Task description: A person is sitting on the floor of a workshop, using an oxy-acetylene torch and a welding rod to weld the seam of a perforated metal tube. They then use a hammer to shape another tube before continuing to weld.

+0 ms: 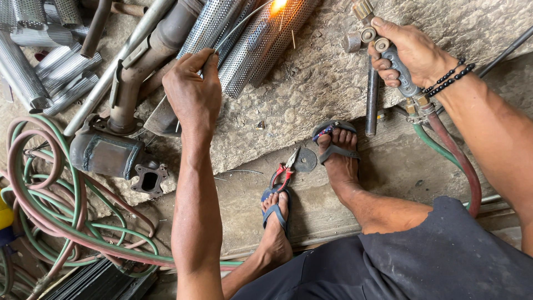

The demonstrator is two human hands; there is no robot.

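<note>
**Flame on the perforated tube**

A perforated metal tube [261, 41] lies on the rough concrete slab [311, 94], tilted up toward the top edge, and a bright orange flame [277, 5] glows at its upper end. A thin filler rod [239, 25] runs from that glow down to the left hand [194, 91], whose grip pinches the rod between thumb and fingers just beside a second perforated tube [208, 25]. The right hand [408, 53], well apart on the far side, has its grip wrapped tight round the handle of a gas torch [388, 50]; brass valves sit above the fingers, and a green hose [438, 147] and red hose [463, 164] trail from its base. A dark bead bracelet [449, 78] circles that wrist. Below, two feet in blue sandals flank red-handled pliers [284, 169] and a small metal disc [305, 159]. Left of the arm rests a rusty exhaust pipe with a catalytic converter [108, 153], beside coiled hoses [50, 205].
</note>
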